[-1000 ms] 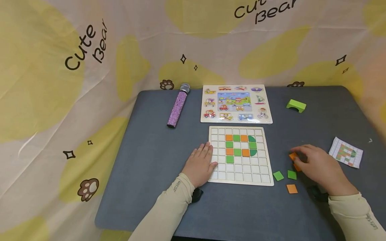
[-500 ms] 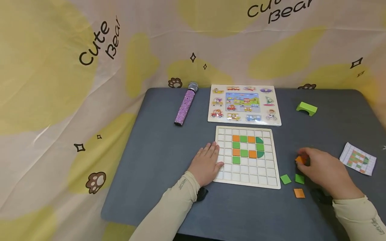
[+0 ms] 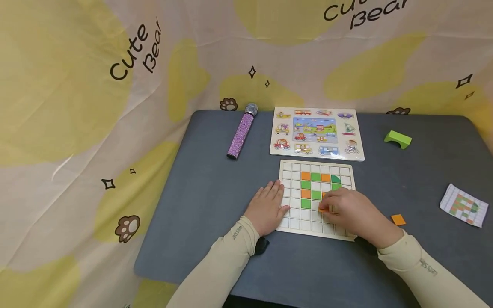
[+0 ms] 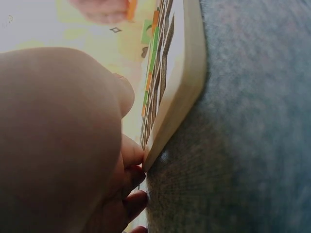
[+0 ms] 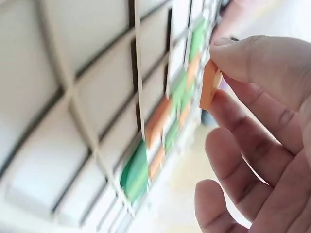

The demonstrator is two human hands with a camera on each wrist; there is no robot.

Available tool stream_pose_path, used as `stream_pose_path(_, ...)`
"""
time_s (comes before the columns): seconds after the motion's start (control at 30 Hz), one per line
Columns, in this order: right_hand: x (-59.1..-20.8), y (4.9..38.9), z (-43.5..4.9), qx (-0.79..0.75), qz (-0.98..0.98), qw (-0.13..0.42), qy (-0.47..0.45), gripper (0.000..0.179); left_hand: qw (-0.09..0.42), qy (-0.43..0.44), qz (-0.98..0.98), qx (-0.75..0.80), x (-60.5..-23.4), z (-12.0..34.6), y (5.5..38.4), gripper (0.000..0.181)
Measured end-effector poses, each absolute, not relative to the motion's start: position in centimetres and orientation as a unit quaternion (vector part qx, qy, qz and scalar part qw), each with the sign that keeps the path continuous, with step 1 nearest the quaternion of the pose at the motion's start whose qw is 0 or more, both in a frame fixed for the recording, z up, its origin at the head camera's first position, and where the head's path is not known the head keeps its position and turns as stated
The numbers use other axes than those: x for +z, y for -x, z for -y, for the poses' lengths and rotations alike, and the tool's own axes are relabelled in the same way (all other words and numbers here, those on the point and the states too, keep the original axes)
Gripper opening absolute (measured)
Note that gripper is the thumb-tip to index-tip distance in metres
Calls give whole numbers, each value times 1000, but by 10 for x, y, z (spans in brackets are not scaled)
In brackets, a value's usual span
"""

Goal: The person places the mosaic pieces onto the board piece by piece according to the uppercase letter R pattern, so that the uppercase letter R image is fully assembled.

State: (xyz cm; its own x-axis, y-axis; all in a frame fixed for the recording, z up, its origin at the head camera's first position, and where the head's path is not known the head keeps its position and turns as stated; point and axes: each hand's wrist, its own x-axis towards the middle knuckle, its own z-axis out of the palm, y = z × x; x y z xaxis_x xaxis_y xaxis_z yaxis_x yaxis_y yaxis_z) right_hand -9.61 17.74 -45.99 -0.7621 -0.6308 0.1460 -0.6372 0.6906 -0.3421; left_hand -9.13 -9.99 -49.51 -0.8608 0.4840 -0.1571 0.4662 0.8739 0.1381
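Thumb and fingers of the right hand are pinching an orange tile above the middle of the grid board, the forearm slanting in from the board's near right corner. The left hand is resting on the board's left edge, its straight fingers lying side by side. A second orange tile is lying to the right of the board.
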Motion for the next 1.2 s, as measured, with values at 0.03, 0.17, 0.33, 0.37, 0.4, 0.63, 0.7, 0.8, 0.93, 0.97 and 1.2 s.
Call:
stream_pose_path(0.03,-463,97,-175,190,916,13,-352,15,94,-249,-963,47,-495,98,92,67)
stream_pose_path(0.17,-471,97,-172,176,914,26,-364,16,99,-257,-960,47,-494,91,93,68)
stream_pose_path(0.33,-473,95,-175,170,915,29,-365,17,104,-266,-957,45,-495,83,94,68)
stream_pose_path(0.37,-473,94,-177,169,916,29,-362,17,103,-267,-957,44,-496,82,94,68)
stream_pose_path(0.4,-473,93,-178,168,918,29,-358,17,105,-267,-957,41,-496,81,94,68)
stream_pose_path(0.63,-471,92,-178,151,927,16,-343,17,93,-271,-957,49,-504,85,97,67)
stream_pose_path(0.7,-469,93,-175,158,923,9,-351,15,92,-266,-958,57,-504,90,96,67)
stream_pose_path(0.8,-465,94,-171,178,917,3,-358,13,94,-257,-959,69,-503,98,94,67)
stream_pose_path(0.93,-460,93,-179,197,922,-1,-334,12,93,-252,-959,84,-501,107,93,67)
stream_pose_path(0.97,-459,92,-184,196,927,-2,-321,12,92,-252,-959,89,-500,108,92,67)
stream_pose_path(1.2,-453,84,-246,180,962,-21,-202,13,89,-258,-956,108,-500,106,94,67)
